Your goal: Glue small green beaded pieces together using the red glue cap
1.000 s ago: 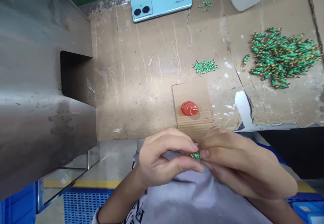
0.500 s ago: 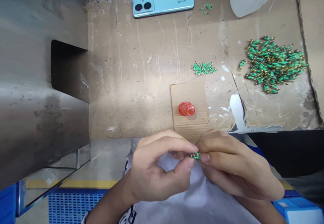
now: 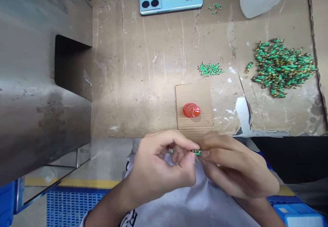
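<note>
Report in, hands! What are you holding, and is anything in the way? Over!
Right hand pinching small green piece. Left hand, fingers at its other end, grip unclear. Nothing seen blocking; red object on cardboard beyond hands.

Left-hand grip [image 3: 160,172]: thumb and forefinger bowed towards each other, tips nearly meeting in a pinch. Right-hand grip [image 3: 238,165]: digits pointing towards its counterpart, tips gathered just beside that pinch. Left forearm [image 3: 110,201] and right forearm [image 3: 258,210] slant inward; wrists [image 3: 125,190] bare.
</note>
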Demonstrator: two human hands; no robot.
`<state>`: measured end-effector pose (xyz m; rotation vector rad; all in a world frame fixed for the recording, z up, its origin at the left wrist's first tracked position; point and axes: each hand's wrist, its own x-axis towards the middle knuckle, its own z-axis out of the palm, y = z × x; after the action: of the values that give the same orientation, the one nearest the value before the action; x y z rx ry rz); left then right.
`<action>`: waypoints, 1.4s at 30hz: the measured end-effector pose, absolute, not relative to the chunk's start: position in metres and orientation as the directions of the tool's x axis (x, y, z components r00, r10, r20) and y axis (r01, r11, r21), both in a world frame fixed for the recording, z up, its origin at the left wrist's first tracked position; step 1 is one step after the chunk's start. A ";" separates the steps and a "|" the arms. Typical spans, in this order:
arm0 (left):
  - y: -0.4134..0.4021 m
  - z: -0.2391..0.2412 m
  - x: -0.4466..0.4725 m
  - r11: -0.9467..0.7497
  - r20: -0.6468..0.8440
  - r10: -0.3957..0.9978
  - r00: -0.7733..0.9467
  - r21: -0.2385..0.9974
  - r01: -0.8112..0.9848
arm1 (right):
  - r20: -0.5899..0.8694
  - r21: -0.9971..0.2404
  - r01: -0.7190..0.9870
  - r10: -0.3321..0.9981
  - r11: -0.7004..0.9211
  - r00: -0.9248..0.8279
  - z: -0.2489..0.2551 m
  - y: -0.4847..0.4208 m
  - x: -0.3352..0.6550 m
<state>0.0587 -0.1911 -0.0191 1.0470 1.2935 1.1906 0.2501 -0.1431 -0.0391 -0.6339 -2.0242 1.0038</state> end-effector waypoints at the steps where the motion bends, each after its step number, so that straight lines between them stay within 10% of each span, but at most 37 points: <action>1: -0.191 -0.019 0.059 0.150 -0.153 0.985 -0.078 0.988 -0.047 | 0.412 -0.815 0.101 0.692 0.571 -0.593 -0.040 -0.142 0.251; 22: -0.188 -0.030 0.057 0.305 -0.306 0.951 0.040 0.914 -0.267 | 0.428 -0.838 0.086 0.748 0.538 -0.508 -0.041 -0.146 0.244; 31: -0.183 -0.041 0.043 -0.250 0.253 0.967 0.036 0.966 -0.071 | 0.230 -0.965 0.026 0.892 0.260 -0.389 -0.036 -0.156 0.244; 42: -0.181 -0.052 0.043 -0.445 0.449 0.892 0.046 0.893 -0.067 | 0.089 -0.995 -0.088 0.864 0.053 -0.496 -0.030 -0.156 0.242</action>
<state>0.0433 -0.1811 -0.0519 1.5240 0.8661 1.5172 0.2419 -0.1560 -0.0295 -0.8057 -1.5566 1.5531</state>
